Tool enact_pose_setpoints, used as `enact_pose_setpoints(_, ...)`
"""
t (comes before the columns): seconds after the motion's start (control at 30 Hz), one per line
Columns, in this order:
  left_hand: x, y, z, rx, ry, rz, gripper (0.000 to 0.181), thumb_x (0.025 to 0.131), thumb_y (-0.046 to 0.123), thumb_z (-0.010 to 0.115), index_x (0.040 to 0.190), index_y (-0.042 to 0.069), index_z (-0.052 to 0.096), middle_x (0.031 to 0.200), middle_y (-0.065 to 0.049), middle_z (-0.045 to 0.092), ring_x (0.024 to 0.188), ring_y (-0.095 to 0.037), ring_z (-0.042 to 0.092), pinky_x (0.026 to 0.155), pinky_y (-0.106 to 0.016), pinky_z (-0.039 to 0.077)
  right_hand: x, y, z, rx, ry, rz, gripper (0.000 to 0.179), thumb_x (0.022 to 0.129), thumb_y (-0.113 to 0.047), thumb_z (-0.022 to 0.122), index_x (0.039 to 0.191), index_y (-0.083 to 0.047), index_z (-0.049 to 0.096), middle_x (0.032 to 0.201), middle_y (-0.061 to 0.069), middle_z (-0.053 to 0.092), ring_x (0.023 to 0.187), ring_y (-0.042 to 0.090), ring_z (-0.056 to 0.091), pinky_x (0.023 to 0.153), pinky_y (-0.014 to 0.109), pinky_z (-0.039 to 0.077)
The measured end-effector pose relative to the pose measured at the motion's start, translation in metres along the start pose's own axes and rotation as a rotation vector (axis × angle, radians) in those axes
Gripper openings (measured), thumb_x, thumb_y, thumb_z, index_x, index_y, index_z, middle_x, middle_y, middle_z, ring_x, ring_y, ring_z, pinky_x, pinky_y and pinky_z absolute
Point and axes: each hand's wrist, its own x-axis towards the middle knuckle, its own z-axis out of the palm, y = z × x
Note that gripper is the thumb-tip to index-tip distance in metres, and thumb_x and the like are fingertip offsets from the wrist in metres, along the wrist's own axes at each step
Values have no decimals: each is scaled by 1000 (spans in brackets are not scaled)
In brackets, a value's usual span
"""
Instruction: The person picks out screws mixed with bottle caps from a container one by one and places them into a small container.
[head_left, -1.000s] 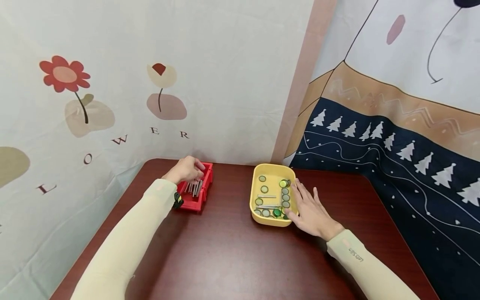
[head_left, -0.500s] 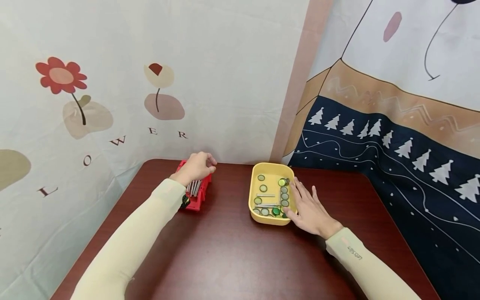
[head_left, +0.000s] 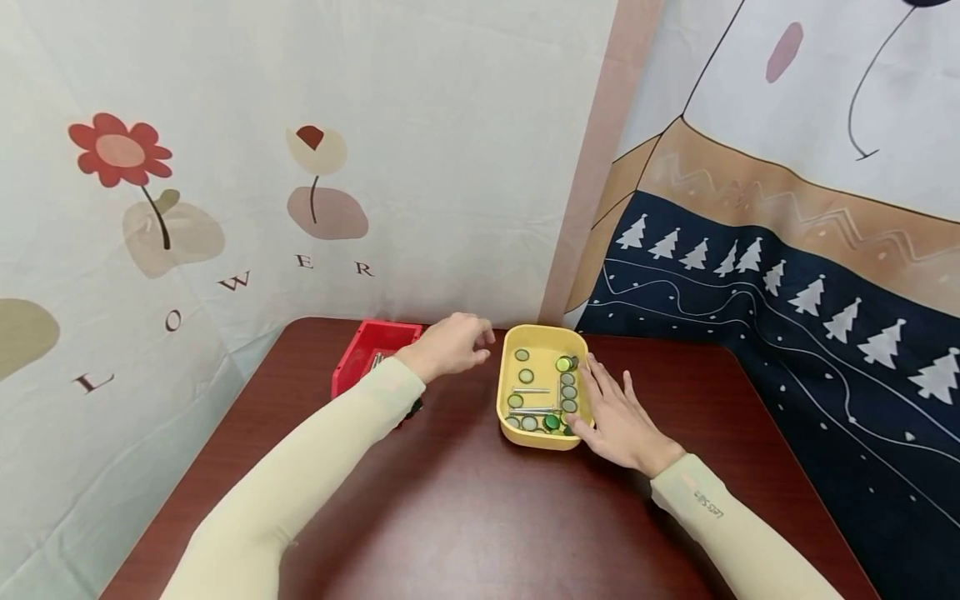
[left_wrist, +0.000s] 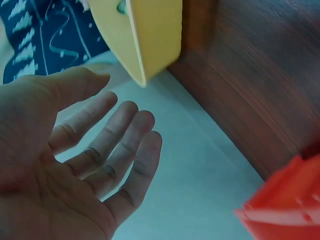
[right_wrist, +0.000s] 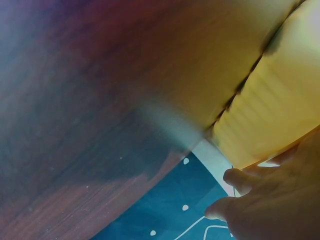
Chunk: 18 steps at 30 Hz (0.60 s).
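My left hand (head_left: 452, 343) hovers between the red bin and the yellow tray. In the left wrist view its fingers (left_wrist: 132, 145) are loosely bent and the palm holds nothing. The red bin (head_left: 352, 360) has several metal nails (head_left: 377, 360) in it, partly hidden behind my left forearm. My right hand (head_left: 618, 421) rests with straight fingers along the right rim of the yellow tray (head_left: 506, 375). Inside that tray lie several bottle caps (head_left: 527, 377), a green cap (head_left: 552, 422) among them, and several nails (head_left: 531, 391).
A dark wood table (head_left: 442, 508) carries both containers near its back edge. Right behind it hangs a pale printed cloth (head_left: 450, 167), and a navy tree-print cloth (head_left: 750, 333) borders the right side.
My left hand has come up out of the red bin and moved right, toward the yellow tray. The right hand has stayed at the tray's rim.
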Motion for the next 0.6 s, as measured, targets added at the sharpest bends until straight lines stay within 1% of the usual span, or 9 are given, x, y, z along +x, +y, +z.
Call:
enact_pose_setpoints(0.13, 9, 22, 8, 85, -40, 61, 25, 107, 18, 83, 131, 10, 83, 123, -9, 82, 112, -25, 79, 98, -45, 68, 0, 1, 0, 3, 3, -3, 96, 115, -54, 65, 184, -1, 24, 197, 21, 12, 181, 48, 24, 142, 83, 9)
enact_pose_setpoints(0.27, 19, 44, 19, 151, -118, 91, 28, 109, 21, 83, 135, 13, 83, 130, -6, 81, 117, -22, 78, 97, -45, 68, 1, 1, 0, 4, -1, 4, 97, 114, -54, 65, 184, -1, 24, 197, 22, 12, 181, 48, 24, 142, 84, 9)
enact_pose_setpoints(0.33, 24, 55, 23, 178, -152, 109, 27, 109, 22, 83, 135, 15, 83, 133, -4, 82, 121, -21, 78, 99, -44, 69, 1, 0, 0, 5, -5, 8, 97, 114, -54, 65, 184, -1, 23, 196, 22, 13, 180, 49, 24, 141, 84, 9)
enact_pose_setpoints(0.4, 28, 65, 28, 203, -181, 132, 26, 109, 25, 84, 133, 16, 83, 134, -2, 82, 121, -20, 78, 99, -43, 69, 1, 0, 0, 4, -9, 12, 97, 115, -54, 65, 185, -2, 23, 196, 22, 13, 180, 49, 24, 141, 84, 9)
enact_pose_setpoints(0.5, 34, 76, 35, 243, -215, 169, 25, 109, 26, 85, 133, 18, 84, 135, 0, 83, 123, -18, 79, 102, -42, 69, 0, 0, 0, -7, 0, 3, 96, 115, -54, 64, 184, -1, 24, 196, 24, 15, 179, 50, 26, 140, 85, 11)
enact_pose_setpoints(0.6, 40, 83, 43, 284, -243, 198, 22, 108, 26, 85, 129, 19, 85, 128, 3, 84, 116, -15, 78, 100, -38, 68, 0, 1, 1, -19, 11, -11, 95, 115, -54, 63, 184, 0, 25, 195, 24, 16, 179, 50, 27, 140, 86, 12)
